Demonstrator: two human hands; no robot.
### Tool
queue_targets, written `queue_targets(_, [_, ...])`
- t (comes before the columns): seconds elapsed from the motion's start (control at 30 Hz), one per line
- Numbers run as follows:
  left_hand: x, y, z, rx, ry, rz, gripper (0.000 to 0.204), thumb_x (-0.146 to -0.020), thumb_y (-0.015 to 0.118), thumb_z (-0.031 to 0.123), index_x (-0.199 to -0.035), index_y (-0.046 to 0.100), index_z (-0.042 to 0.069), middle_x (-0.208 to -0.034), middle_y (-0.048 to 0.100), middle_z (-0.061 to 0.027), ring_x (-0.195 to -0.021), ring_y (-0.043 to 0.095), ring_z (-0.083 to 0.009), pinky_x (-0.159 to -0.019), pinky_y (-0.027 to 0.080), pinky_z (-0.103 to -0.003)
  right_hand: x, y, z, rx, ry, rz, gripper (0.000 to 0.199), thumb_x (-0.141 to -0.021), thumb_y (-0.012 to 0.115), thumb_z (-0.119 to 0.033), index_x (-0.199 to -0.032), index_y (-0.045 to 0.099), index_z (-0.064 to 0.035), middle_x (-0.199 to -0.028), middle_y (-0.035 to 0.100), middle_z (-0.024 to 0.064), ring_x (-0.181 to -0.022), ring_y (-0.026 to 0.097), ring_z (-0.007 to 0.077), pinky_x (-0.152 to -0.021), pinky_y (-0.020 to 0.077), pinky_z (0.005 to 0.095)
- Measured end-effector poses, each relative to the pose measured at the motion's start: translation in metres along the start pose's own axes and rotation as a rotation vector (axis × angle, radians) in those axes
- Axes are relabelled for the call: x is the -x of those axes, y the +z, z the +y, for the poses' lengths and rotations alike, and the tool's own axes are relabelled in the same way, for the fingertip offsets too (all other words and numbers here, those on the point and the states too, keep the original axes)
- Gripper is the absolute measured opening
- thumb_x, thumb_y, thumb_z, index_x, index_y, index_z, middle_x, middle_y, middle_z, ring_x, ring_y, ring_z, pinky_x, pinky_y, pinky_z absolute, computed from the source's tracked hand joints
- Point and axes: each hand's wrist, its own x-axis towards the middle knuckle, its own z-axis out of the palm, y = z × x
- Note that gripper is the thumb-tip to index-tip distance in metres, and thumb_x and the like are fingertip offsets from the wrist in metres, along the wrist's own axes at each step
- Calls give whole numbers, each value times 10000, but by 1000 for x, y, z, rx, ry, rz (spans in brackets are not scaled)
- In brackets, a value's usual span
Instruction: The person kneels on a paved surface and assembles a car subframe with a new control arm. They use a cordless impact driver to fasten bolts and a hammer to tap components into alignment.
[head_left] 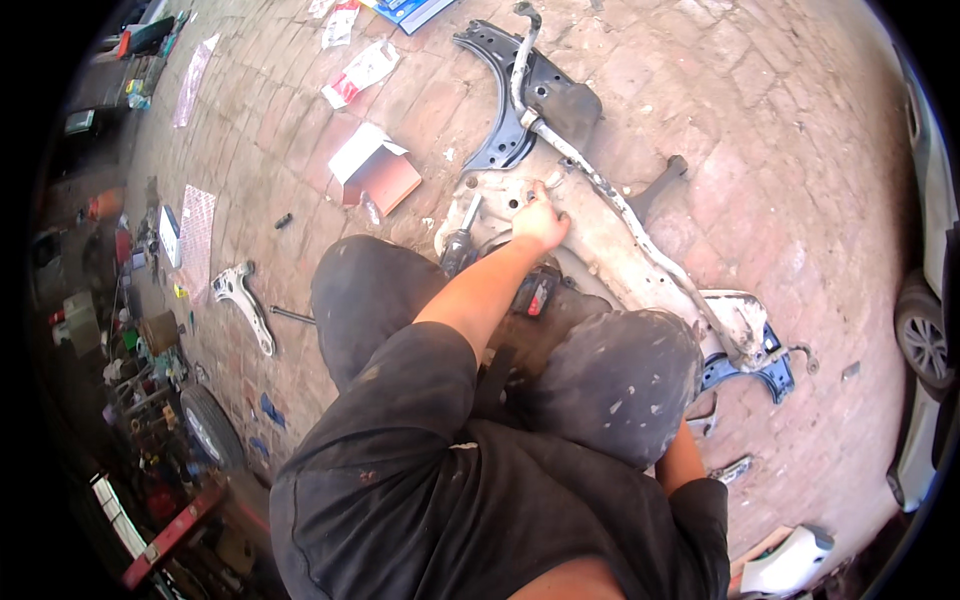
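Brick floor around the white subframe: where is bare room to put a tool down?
The brick floor lies bare right of the white subframe, up to the car wheel. A smaller bare patch lies between the open cardboard box and the loose control arm. The far left edge is crowded with clutter, and the left hand occupies the subframe.

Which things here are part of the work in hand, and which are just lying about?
In hand: left hand on the white subframe; shock absorber and power tool beside it. The right hand is hidden behind the knee.

Lying about: open box, loose control arm, wrapper, tyre.
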Motion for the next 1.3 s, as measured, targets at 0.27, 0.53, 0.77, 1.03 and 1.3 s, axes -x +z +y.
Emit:
queue_targets(0.27, [-6,5,-26,264,-57,259,606,-853,629,164,-1371,371,-17,-1235,589,-290,-1118,613,-443,-970,496,-478,-57,7,-56,-125,-30,-75,704,-919,587,-571,-1356,546,-21,-1454,460,272,-1299,480,466,-1031,428,574])
queue_targets(0.53, [-16,6,-58,288,154,428,458,-815,611,23,-1261,517,-18,-1251,540,-274,-1135,579,-452,-984,480,-478,-84,19,-127,-200,55,30,699,-925,549,-614,-1292,605,-21,-1440,482,262,-1284,499,459,-1022,439,566])
queue_targets(0.77, [-21,-6,-69,314,175,294,409,-793,653,36,-1199,608,10,-1230,564,-247,-1119,588,-446,-969,491,-460,-97,19,-164,-279,183,196,575,-951,498,-533,-1208,666,-47,-1423,521,203,-1290,505,412,-1078,391,541])
queue_targets(1.03, [-11,-17,-75,229,142,294,323,-813,633,56,-1134,647,26,-1228,544,-239,-1052,619,-431,-935,516,-453,-189,-20,-156,-409,19,-35,584,-871,705,-201,-1368,477,2,-1536,310,268,-1405,302,475,-1135,266,617])
queue_targets(1.3, [-71,-90,-68,304,256,504,384,-806,670,155,-1167,629,32,-1238,554,-244,-1079,621,-429,-939,514,-470,-312,-30,-204,-424,-362,-318,411,-853,717,-174,-1224,597,-40,-1361,550,217,-1294,505,400,-1064,420,494])
